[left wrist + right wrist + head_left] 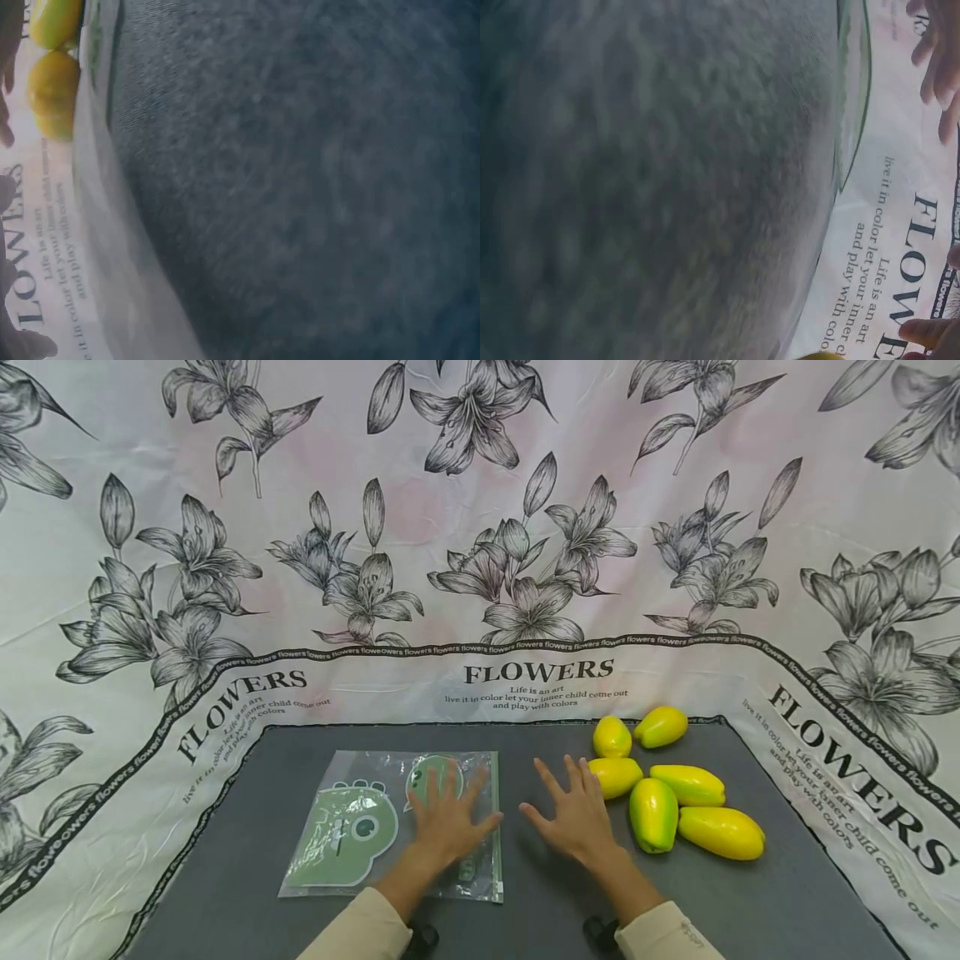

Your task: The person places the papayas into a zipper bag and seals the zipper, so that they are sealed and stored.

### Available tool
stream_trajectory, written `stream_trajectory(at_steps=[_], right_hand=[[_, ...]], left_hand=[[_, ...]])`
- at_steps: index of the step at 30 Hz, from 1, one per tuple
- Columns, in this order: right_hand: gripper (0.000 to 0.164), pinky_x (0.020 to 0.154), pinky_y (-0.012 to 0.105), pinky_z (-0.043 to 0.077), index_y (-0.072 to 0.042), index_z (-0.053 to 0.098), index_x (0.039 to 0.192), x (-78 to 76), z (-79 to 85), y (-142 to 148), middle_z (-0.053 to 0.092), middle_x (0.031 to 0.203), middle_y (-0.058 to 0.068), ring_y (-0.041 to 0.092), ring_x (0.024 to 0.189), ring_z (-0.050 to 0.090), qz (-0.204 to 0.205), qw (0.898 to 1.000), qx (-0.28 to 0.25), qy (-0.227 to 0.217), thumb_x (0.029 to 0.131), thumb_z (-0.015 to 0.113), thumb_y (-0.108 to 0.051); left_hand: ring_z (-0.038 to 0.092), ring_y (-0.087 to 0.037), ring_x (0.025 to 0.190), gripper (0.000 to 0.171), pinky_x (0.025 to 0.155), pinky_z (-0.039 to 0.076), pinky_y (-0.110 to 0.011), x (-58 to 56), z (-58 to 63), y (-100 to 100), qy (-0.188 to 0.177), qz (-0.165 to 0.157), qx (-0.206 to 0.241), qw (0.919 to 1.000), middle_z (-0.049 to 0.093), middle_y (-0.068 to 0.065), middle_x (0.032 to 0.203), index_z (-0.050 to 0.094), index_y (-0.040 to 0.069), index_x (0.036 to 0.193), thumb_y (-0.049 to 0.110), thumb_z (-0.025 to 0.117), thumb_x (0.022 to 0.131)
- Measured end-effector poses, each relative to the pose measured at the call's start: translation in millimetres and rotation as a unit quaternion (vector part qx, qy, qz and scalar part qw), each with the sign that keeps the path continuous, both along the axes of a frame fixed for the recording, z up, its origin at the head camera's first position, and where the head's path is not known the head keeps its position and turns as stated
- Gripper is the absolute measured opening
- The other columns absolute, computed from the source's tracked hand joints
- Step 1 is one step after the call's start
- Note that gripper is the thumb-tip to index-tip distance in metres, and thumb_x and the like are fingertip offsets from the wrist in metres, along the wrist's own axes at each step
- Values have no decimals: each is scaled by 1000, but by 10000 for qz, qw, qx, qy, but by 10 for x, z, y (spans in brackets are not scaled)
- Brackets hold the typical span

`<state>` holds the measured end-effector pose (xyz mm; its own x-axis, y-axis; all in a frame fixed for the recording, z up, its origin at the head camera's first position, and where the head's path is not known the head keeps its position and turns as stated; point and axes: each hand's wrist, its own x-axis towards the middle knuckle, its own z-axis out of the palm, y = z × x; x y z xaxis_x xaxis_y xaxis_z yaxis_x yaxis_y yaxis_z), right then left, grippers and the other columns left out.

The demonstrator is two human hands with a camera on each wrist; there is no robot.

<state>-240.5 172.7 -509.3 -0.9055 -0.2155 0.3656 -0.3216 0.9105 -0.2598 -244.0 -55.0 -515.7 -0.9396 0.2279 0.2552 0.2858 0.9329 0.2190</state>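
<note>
My left hand (447,827) is spread over the right part of a clear zip bag (397,847) with green cartoon prints, fingers pointing away from me. Whether it touches the plastic I cannot tell. Just to the right of the bag my right hand (581,822) has its fingers spread too, holding nothing. Its fingertips come close to the nearest yellow fruit (618,778), part of a group of several smooth yellow-green oval fruits (653,816). Only the edges of the wrist views catch the fingers (934,330).
A dark grey table top (225,860) lies beneath everything. Behind it and at both sides hangs a white cloth (525,693) printed with flowers and lettering. One more fruit (661,727) sits at the table's back edge.
</note>
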Motion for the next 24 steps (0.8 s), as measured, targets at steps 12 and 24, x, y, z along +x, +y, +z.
stream_trajectory(at_steps=[12, 24], right_hand=[[72, 109, 63, 17, -24, 40, 149, -58, -75, -169, 34, 147, 27, 50, 136, 22, 277, 9995, -50, -121, 89, 54, -61], [70, 106, 66, 22, -22, 39, 150, -94, -158, -270, 35, 145, 28, 51, 133, 26, 566, 9951, -186, -790, 92, 50, -59]], left_hand=[[15, -56, 135, 72, 93, 12, -83, -47, -152, 83, -431, -88, -159, 9989, 19, -18, 156, 34, 39, 150, 73, 43, 87], [17, -58, 133, 75, 84, 15, -87, -50, -204, 142, -872, -252, -417, 9950, 16, -20, 157, 35, 44, 148, 82, 26, 84]])
